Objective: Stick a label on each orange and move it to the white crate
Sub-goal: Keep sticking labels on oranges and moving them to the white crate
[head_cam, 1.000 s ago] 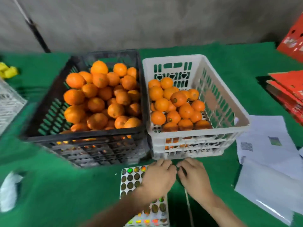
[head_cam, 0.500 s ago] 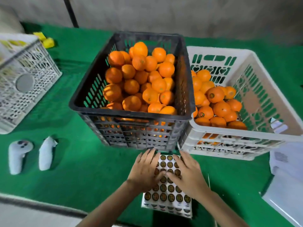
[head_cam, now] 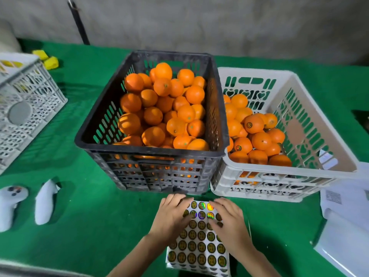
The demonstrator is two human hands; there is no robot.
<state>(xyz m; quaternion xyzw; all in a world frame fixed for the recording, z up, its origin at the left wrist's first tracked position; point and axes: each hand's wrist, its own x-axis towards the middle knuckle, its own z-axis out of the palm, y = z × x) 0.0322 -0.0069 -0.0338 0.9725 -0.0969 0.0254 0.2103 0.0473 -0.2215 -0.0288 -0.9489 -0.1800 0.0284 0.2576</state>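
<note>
A black crate (head_cam: 151,151) heaped with unlabelled oranges (head_cam: 165,108) stands in the middle of the green table. Touching its right side is the white crate (head_cam: 279,174), holding several oranges (head_cam: 253,124), some with round labels. In front of the crates lies a sheet of round shiny labels (head_cam: 199,242). My left hand (head_cam: 172,216) rests flat on the sheet's upper left, fingers straight. My right hand (head_cam: 229,218) lies on its upper right, fingers spread over the labels. Neither hand holds an orange.
Another white latticed crate (head_cam: 26,110) sits at the far left, with yellow pieces (head_cam: 49,60) behind it. Two white controllers (head_cam: 12,204) (head_cam: 46,200) lie at the front left. White papers (head_cam: 347,216) lie at the right. A dark pole (head_cam: 77,23) leans on the wall.
The view has swung left, bringing the black crate to the centre. Both hands moved from the sheet's right edge onto its top rows and spread flat.
</note>
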